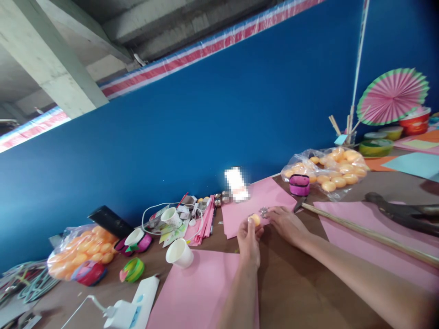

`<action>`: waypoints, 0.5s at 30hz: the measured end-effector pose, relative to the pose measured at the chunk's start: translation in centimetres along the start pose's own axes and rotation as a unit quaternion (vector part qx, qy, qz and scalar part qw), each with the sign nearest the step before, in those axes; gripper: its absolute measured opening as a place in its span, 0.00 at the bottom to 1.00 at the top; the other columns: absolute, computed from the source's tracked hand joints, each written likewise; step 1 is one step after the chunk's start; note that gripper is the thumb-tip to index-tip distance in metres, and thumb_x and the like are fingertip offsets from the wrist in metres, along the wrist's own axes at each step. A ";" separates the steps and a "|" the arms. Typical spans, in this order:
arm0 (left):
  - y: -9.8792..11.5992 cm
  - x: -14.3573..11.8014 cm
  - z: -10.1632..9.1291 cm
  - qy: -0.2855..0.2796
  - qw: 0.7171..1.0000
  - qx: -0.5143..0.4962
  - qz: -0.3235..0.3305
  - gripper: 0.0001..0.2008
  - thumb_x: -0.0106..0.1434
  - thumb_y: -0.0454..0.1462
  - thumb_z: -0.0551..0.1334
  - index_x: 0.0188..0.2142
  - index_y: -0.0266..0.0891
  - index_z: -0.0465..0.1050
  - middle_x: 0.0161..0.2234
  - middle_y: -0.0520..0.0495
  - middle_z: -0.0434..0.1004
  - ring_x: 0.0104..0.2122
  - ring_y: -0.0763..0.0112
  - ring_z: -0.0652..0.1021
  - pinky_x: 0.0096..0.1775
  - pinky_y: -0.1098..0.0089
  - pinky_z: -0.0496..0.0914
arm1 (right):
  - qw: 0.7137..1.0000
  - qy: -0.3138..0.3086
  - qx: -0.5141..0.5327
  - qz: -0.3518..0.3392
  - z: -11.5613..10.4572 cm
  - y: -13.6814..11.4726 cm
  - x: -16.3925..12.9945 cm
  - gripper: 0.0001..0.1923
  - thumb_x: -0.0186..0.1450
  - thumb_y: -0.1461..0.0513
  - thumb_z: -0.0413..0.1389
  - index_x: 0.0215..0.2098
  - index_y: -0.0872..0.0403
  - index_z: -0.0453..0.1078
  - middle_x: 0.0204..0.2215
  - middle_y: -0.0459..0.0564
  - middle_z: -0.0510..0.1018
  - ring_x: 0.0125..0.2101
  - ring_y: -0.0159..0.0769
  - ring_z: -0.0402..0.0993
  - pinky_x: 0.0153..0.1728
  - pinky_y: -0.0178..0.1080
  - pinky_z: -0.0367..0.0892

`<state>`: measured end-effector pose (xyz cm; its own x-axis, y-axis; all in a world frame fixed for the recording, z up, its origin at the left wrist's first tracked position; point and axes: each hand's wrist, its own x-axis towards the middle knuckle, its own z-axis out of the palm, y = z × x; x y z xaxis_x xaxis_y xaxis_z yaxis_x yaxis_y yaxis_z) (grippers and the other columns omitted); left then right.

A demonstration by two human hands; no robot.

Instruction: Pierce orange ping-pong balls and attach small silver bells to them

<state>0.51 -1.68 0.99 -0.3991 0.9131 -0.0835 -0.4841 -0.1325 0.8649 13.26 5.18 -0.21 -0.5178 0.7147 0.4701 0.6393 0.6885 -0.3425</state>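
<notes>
My left hand (250,242) is closed around a small orange ball (254,220), which looks like a table tennis ball and is held between thumb and fingers. Beside it my right hand (286,225) reaches out low over the table, palm down and fingers stretched. Its fingertips are at a small cluster of silvery metal pieces (264,212), too small to name. These pieces lie on a sheet of pink paper (236,219). Whether the right fingertips touch them I cannot tell.
A clear bag of orange balls (338,169) lies at the back right, another bag (85,249) at the left. A wooden-handled hammer (363,228) and large pliers (401,212) lie right. Paper cups (180,253) and a power strip (144,297) are left.
</notes>
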 end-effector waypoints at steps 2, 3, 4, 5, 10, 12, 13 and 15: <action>0.0 0.0 0.0 -0.007 1.000 0.008 0.004 0.19 0.50 0.46 0.62 0.36 0.35 0.70 0.31 0.46 0.73 0.29 0.75 0.74 0.32 0.74 0.68 | 1.000 -0.003 0.004 0.000 -0.1 0.0 0.0 0.12 0.61 0.67 0.45 0.37 0.53 0.69 0.38 0.52 0.71 0.40 0.38 0.64 0.41 0.39 0.61; 0.0 0.0 0.0 -0.009 1.000 0.011 0.005 0.19 0.50 0.46 0.61 0.36 0.35 0.70 0.31 0.46 0.73 0.29 0.75 0.74 0.32 0.74 0.68 | 1.000 -0.003 0.008 0.001 -0.2 0.0 0.0 0.11 0.61 0.67 0.45 0.36 0.53 0.68 0.37 0.52 0.71 0.40 0.38 0.64 0.40 0.39 0.61; 0.0 0.0 0.0 -0.011 1.000 0.013 0.006 0.18 0.50 0.46 0.61 0.36 0.35 0.70 0.31 0.47 0.73 0.29 0.75 0.74 0.32 0.74 0.68 | 1.000 -0.002 0.011 0.002 -0.3 0.0 0.0 0.11 0.61 0.67 0.45 0.35 0.53 0.68 0.37 0.52 0.71 0.39 0.38 0.65 0.40 0.38 0.61; 0.0 0.0 0.1 -0.011 1.000 0.013 0.007 0.18 0.51 0.46 0.61 0.36 0.35 0.70 0.31 0.47 0.73 0.29 0.76 0.74 0.32 0.74 0.68 | 1.000 0.000 0.013 0.004 -0.3 0.0 0.0 0.10 0.61 0.67 0.45 0.34 0.54 0.68 0.36 0.51 0.71 0.39 0.38 0.65 0.39 0.38 0.61; 0.0 -0.1 0.1 -0.003 1.000 0.004 0.002 0.18 0.50 0.46 0.62 0.36 0.36 0.70 0.32 0.47 0.72 0.28 0.76 0.74 0.32 0.74 0.68 | 1.000 0.006 0.008 0.010 -0.2 0.1 -0.1 0.08 0.60 0.67 0.46 0.30 0.54 0.66 0.33 0.51 0.71 0.36 0.37 0.65 0.37 0.37 0.61; 0.0 -0.1 0.1 -0.002 1.000 0.000 -0.002 0.19 0.48 0.46 0.63 0.36 0.36 0.71 0.32 0.47 0.73 0.28 0.76 0.74 0.32 0.74 0.68 | 1.000 0.007 0.005 0.010 -0.1 0.2 0.0 0.07 0.59 0.68 0.46 0.29 0.54 0.65 0.32 0.51 0.71 0.35 0.37 0.65 0.37 0.37 0.61; 0.1 -0.1 0.1 -0.002 1.000 -0.002 -0.003 0.19 0.48 0.46 0.63 0.35 0.36 0.71 0.32 0.47 0.73 0.28 0.75 0.74 0.32 0.73 0.68 | 1.000 0.009 0.004 0.012 -0.1 0.2 0.0 0.07 0.59 0.68 0.46 0.28 0.54 0.65 0.32 0.51 0.71 0.35 0.37 0.65 0.37 0.38 0.61; 0.1 -0.1 0.1 -0.001 1.000 -0.002 -0.004 0.19 0.48 0.46 0.63 0.35 0.35 0.71 0.31 0.47 0.73 0.28 0.76 0.74 0.32 0.73 0.68 | 1.000 0.017 0.009 0.019 -0.1 0.2 0.0 0.08 0.59 0.68 0.46 0.28 0.54 0.65 0.31 0.51 0.71 0.34 0.37 0.65 0.36 0.38 0.61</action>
<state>0.58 -1.74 1.13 -0.3929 0.9153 -0.0890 -0.4900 -0.1264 0.8625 13.43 5.31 -0.16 -0.4746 0.7356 0.4833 0.6479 0.6637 -0.3739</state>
